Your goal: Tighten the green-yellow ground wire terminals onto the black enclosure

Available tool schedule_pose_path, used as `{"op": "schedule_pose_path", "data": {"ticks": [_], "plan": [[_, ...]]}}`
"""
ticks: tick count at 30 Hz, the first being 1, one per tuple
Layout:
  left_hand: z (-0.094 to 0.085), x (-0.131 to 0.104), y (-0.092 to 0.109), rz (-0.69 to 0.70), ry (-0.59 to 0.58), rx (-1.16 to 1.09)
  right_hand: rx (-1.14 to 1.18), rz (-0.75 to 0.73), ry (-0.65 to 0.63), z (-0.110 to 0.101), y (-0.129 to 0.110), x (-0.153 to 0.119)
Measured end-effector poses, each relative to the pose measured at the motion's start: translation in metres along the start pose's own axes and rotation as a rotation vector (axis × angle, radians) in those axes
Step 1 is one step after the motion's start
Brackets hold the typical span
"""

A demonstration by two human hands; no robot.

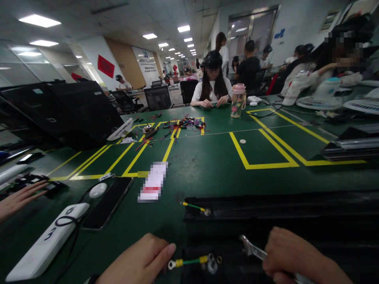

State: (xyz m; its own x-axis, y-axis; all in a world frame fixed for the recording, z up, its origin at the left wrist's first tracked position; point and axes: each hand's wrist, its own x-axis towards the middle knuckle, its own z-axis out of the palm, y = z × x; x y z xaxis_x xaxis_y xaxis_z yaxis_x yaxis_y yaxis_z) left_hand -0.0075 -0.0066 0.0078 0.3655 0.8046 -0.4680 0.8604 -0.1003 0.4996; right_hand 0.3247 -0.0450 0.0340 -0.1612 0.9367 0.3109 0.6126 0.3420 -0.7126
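My right hand (290, 256) is closed round a metal open-end wrench (253, 248), its jaw pointing up and left. Below the jaw lies a black bar (231, 272) with a bolt and washer (211, 264) and a small brass-coloured ring (219, 259). A short green-and-yellow wire (189, 261) with ring terminals runs left from the bolt. Beside its free terminal is my left hand (142, 260), its thumb against curled fingers; what they grip, if anything, is hidden. Behind lies another black bar (266, 207) with a similar green-and-yellow wire (194, 207) at its left end.
A phone (109, 203), a white power strip (47, 240) and a blurred pinkish-white packet (154, 181) lie to the left. Another person's hand (23, 197) rests at the far left. Loose wires (186, 124) and a bottle (237, 102) stand before a seated co-worker (211, 85).
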Motion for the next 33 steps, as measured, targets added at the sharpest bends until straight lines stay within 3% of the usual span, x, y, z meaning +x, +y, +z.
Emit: {"op": "schedule_pose_path", "data": {"ticks": [4, 9, 15, 20, 33], "plan": [[-0.019, 0.011, 0.018, 0.082, 0.108, 0.103, 0.066, 0.081, -0.034, -0.003, 0.009, 0.0], [-0.035, 0.042, 0.034, 0.177, 0.237, 0.11, 0.132, 0.165, -0.18, 0.0, 0.007, 0.035], [-0.029, 0.065, 0.029, 0.194, 0.286, 0.069, 0.07, 0.17, -0.262, 0.02, 0.01, 0.066], [-0.022, 0.069, 0.017, 0.298, 0.225, 0.019, 0.011, 0.143, -0.338, 0.029, 0.014, 0.074], [-0.013, 0.079, 0.004, 0.367, 0.205, -0.093, -0.079, 0.156, -0.375, 0.036, 0.031, 0.07]]}}
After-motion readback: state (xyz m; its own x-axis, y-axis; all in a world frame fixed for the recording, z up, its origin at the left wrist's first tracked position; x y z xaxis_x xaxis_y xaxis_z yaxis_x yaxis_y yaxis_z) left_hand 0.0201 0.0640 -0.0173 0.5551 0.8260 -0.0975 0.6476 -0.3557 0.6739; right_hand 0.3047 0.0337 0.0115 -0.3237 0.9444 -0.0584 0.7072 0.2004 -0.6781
